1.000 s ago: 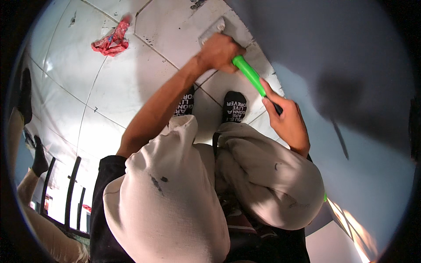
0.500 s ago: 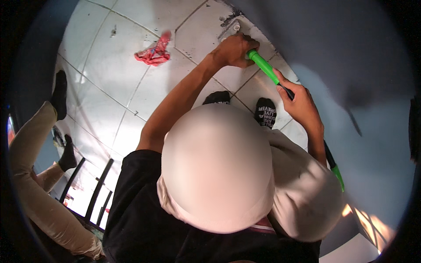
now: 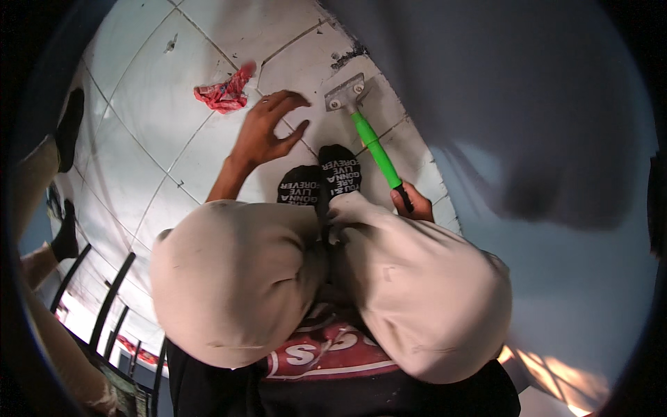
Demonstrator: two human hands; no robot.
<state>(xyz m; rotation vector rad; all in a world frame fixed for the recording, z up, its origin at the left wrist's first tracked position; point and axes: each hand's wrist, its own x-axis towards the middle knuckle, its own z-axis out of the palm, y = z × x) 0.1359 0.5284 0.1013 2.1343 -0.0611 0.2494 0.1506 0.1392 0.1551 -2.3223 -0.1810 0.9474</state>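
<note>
A long-handled scraper [image 3: 375,149] with a green and black handle slants over the floor tiles. Its wide metal head [image 3: 345,92], fixed with two round screws, points away from me near the base of the wall. My right hand [image 3: 417,201] is wrapped round the black part of the handle beside my knee, which hides some of the fingers and the rear of the tool. Left of the scraper head, my left hand [image 3: 271,132] is free, its fingers apart and slightly curled. A crumpled red plastic piece [image 3: 224,94] lies on the tiles beyond it.
A grey-blue wall [image 3: 542,139] rises along the right, with dark flaked marks [image 3: 349,57] at its foot. Another person's socked foot [image 3: 70,128] and leg are at the left, above black metal bars [image 3: 112,299]. My own socked feet [image 3: 340,169] stand between the knees and the scraper.
My left hand has let go of the scraper near its head and moved left. My right hand has come closer to me, still on the handle. The scraper head is now uncovered.
</note>
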